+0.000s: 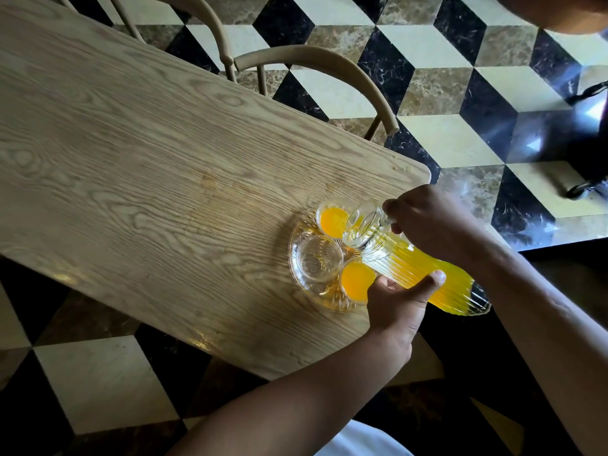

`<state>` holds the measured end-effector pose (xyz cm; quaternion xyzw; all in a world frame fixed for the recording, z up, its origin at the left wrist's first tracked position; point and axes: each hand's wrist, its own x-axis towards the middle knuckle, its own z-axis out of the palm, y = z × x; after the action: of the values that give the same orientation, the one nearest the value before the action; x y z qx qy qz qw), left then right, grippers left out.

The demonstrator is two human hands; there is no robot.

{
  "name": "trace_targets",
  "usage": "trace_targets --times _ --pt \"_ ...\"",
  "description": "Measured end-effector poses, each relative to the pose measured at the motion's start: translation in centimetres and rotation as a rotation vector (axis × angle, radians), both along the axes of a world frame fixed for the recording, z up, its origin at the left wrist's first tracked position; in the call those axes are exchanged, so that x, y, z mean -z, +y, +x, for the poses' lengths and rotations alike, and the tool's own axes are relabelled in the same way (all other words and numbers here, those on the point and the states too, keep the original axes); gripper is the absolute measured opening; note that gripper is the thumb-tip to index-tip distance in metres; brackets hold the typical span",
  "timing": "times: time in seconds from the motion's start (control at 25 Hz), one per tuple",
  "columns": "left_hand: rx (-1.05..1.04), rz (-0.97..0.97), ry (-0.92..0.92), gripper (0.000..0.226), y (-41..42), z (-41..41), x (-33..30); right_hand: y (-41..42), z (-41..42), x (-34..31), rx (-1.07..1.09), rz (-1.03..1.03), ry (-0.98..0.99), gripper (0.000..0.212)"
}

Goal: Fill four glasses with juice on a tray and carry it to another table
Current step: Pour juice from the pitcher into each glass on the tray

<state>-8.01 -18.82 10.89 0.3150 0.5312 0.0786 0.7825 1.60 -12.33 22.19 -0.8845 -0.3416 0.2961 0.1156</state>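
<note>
I've got the pitcher (424,274) tipped low over the tray (297,258), w/ its mouth above the 3rd glass, which it mostly hides. Right hand (434,222) is clamped on the handle end to steer the tilt; left hand (399,301) cups the ribbed body from below, grip wrapped on it, to take the weight. On the tray: far glass (334,218) and near glass (358,279) hold juice, the left one (318,258) is empty. Tray sits near the desk (148,166) corner, approx. halfway done, I'd judge.
</note>
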Motion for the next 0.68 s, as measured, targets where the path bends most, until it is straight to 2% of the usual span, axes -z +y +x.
trace_targets --times 0.32,0.68 --pt "-0.062 -0.115 -0.04 0.099 -1.6 -2.1 1.3 -0.8 -2.4 2.0 -0.016 -0.055 0.02 0.05" --pt "-0.04 -0.194 -0.08 0.103 -1.8 -3.6 1.6 -0.7 -3.6 3.7 -0.029 -0.099 0.009 0.047"
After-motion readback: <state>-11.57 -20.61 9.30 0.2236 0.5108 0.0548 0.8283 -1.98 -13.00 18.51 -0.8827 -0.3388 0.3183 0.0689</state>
